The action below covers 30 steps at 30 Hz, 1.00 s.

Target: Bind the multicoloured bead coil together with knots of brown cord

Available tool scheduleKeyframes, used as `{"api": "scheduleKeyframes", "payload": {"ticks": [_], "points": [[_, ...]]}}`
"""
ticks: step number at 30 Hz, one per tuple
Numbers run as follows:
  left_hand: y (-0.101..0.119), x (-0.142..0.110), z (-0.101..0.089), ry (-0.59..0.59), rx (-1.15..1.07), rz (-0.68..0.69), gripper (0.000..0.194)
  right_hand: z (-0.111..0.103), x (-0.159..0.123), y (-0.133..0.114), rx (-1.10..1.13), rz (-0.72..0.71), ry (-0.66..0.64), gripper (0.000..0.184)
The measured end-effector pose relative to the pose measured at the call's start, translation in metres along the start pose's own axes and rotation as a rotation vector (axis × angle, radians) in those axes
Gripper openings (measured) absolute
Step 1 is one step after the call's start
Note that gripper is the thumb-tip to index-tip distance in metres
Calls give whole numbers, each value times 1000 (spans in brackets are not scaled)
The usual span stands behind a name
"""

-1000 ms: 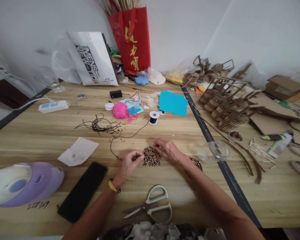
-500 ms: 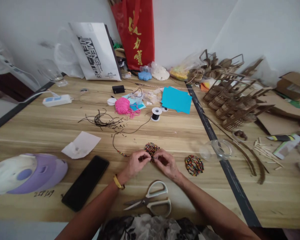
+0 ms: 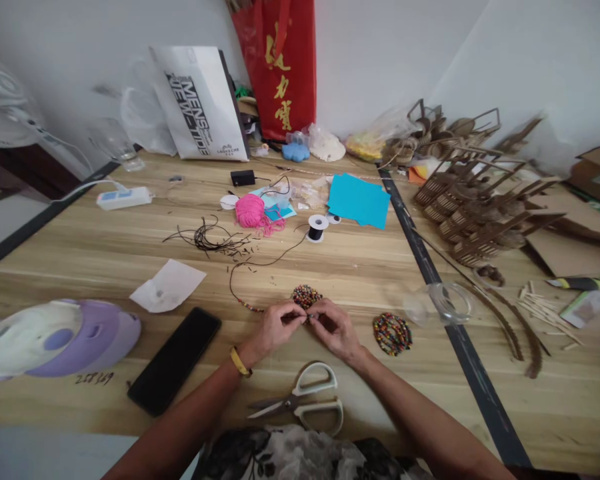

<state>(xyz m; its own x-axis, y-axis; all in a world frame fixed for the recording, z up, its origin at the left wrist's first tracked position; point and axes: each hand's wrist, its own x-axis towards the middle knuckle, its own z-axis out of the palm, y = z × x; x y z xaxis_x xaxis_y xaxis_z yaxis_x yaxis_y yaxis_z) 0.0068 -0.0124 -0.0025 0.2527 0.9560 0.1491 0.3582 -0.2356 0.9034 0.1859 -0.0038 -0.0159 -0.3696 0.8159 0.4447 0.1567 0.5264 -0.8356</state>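
Left hand: thumb and forefinger (image 3: 279,325) narrowed to a pinch, seemingly on the end of the black cord (image 3: 260,265).
Right hand: also a narrow pinch (image 3: 335,328), its tips meeting the left ones; whatever it grips is too small to make out.
Loose beads: a multicoloured pile (image 3: 306,293) on the table (image 3: 360,267), just beyond the joined fingertips; plenty remain unstrung.
Beaded stretch: a short threaded run (image 3: 251,307) shows left of the left hand, the rest hidden by it, so its full length cannot be told.
Bare cord: from that run back to the spool (image 3: 317,229) no beads show; the stringing looks partway along.
Bead coil: threaded beads (image 3: 392,333) lie looped right of the right hand, apparently done.
Scissors: open (image 3: 300,403), lying unused between the forearms.
Cord scraps: a dark tangle (image 3: 213,239) farther off, near the pink yarn (image 3: 251,211).
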Motion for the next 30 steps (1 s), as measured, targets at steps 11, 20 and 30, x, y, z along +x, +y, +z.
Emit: {"api": "scheduleKeyframes", "payload": {"ticks": [11,20,30], "points": [[-4,-1,2,-4,11,30,8,1,0,-4,-111,-54,-33,5],[-1,0,0,-3,-23,16,8,2,-3,-2,-149,-56,-38,4],[3,2,-5,-4,-141,-77,10,-1,1,-7,-93,-94,-1,9]]}}
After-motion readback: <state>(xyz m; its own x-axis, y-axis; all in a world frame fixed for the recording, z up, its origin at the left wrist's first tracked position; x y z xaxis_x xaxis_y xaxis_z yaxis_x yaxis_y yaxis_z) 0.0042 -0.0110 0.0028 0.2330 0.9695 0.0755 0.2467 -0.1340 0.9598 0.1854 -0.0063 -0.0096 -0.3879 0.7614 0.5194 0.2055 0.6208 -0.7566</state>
